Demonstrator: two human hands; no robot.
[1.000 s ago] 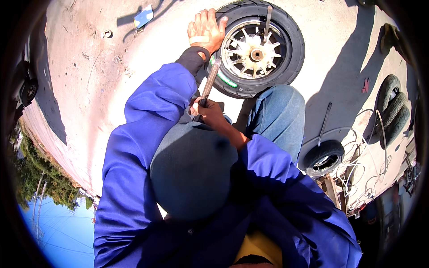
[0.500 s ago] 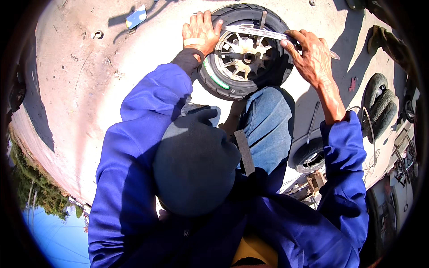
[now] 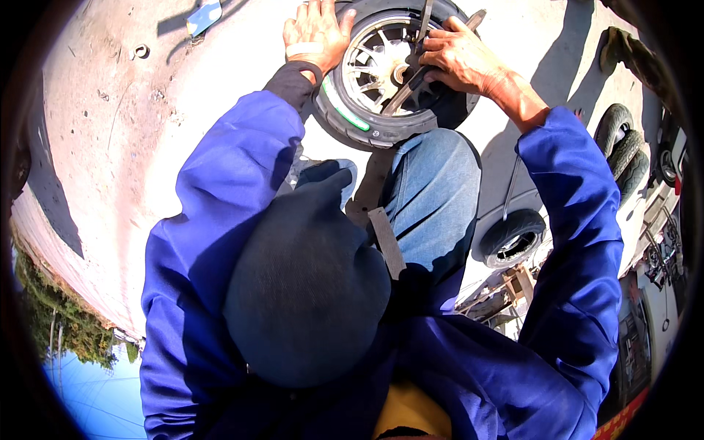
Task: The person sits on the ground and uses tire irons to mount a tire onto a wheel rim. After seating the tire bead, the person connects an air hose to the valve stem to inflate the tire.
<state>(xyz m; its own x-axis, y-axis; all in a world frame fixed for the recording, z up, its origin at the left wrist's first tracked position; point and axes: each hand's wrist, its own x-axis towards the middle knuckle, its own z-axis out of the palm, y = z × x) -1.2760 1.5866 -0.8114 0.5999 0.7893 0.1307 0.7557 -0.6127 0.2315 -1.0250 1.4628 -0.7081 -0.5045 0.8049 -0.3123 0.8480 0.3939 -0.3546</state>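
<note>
Left hand (image 3: pixel 317 35): palm down, fingers extended and clasping nothing, the thumb lying over the edge of a black rubber tyre (image 3: pixel 400 135). The tyre encircles a cast metal wheel (image 3: pixel 386 71) with pale, narrow spokes, just right of this hand and extending beneath the right hand. A pale adhesive strip (image 3: pixel 305 48) crosses the back of the left hand, beside a dark fabric cuff (image 3: pixel 292 81).

Right hand (image 3: pixel 463 62): fingers curled around a flat metal bar (image 3: pixel 402 97), which slants down and left from the grip across the spokes; a bar end beyond the knuckles, at upper right, appears to belong to it. Just left of the fingertips, a second metal bar (image 3: pixel 424 20) stands at the wheel's rim.

Label: below the left hand, a curved green band (image 3: pixel 356 119) with a pale border follows the sidewall; a small round pale mark (image 3: pixel 376 134) adjoins its lower end. Any lettering is too small to make out.

Below the right hand: a grey, rough-surfaced flat strip (image 3: pixel 387 242) against faded denim trousers (image 3: pixel 438 194); farther right, a smaller ring-shaped tyre (image 3: pixel 490 246).
</note>
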